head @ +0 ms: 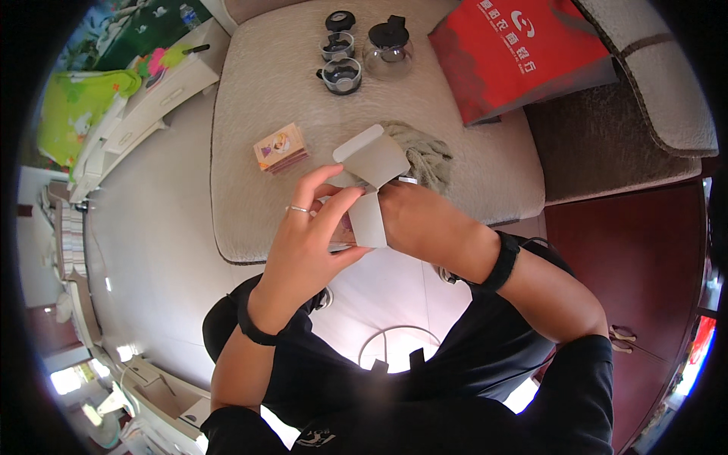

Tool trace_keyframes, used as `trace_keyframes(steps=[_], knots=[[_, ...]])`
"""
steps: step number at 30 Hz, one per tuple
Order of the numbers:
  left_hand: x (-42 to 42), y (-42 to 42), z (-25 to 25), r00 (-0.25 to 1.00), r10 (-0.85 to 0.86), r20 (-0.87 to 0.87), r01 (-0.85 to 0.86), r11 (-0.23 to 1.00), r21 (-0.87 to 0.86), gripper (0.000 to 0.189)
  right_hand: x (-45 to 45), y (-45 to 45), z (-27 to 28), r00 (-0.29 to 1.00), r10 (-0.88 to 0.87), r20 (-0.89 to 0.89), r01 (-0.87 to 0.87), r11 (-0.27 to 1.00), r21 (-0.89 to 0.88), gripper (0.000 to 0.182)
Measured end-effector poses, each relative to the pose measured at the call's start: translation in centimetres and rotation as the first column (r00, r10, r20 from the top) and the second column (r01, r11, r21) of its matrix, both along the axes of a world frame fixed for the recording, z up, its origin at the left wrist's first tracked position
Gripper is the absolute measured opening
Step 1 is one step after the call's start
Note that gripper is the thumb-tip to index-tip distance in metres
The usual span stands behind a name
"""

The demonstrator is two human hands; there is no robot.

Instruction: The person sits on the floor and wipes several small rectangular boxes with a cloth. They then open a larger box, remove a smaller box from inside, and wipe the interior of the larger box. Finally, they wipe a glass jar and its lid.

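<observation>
My left hand (310, 230) grips a small cardboard box (368, 219) by its side, with a ring on one finger. The lid flap of the box stands raised, showing its pale inside. My right hand (412, 213) reaches into the box's mouth, its fingers hidden by the cardboard, so what they hold cannot be told. Beyond the hands a crumpled grey-green cloth (424, 153) lies on the beige sofa seat (256, 210). Left of it sits a small stack of printed orange boxes (281, 149).
A glass teapot with black lid (388, 51), two clear cups with black parts (341, 77) and a round black lid (340, 21) stand at the seat's far side. A red paper bag (512, 51) lies at right. Dark red cabinet (620, 244) stands near my right elbow.
</observation>
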State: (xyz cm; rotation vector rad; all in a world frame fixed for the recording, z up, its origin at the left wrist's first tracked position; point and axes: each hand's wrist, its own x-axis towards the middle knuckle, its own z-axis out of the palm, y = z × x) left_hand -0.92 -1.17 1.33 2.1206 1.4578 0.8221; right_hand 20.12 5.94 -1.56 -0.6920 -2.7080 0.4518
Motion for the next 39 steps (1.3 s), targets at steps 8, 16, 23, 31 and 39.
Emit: trace_keyframes(steps=[8,16,23,31,39], knots=[[-0.3,-0.1,0.2,1.0,0.017,-0.006,-0.017,1.0,-0.023,0.078,-0.3,0.3,-0.9,0.998,0.054,-0.018,-0.053,0.998,0.038,0.019],[-1.1,-0.2,0.7,1.0,0.011,0.014,-0.012,1.0,0.02,0.081,-0.4,0.0,2.9,0.996,0.094,0.001,-0.094,0.995,0.03,0.018],[-1.1,-0.7,0.4,0.999,0.016,0.035,-0.018,0.998,0.052,0.08,0.2,-2.5,5.9,0.959,-0.061,0.276,0.015,0.986,0.164,0.016],[-0.9,-0.6,0.1,1.0,0.017,0.019,-0.018,0.998,0.052,0.082,-0.5,-2.8,5.2,0.94,-0.132,0.315,0.08,0.982,0.173,0.013],[-0.8,-0.5,0.3,1.0,0.003,-0.007,-0.003,0.999,0.049,0.081,0.2,-2.6,4.6,0.959,-0.105,0.263,0.044,0.973,0.228,0.014]])
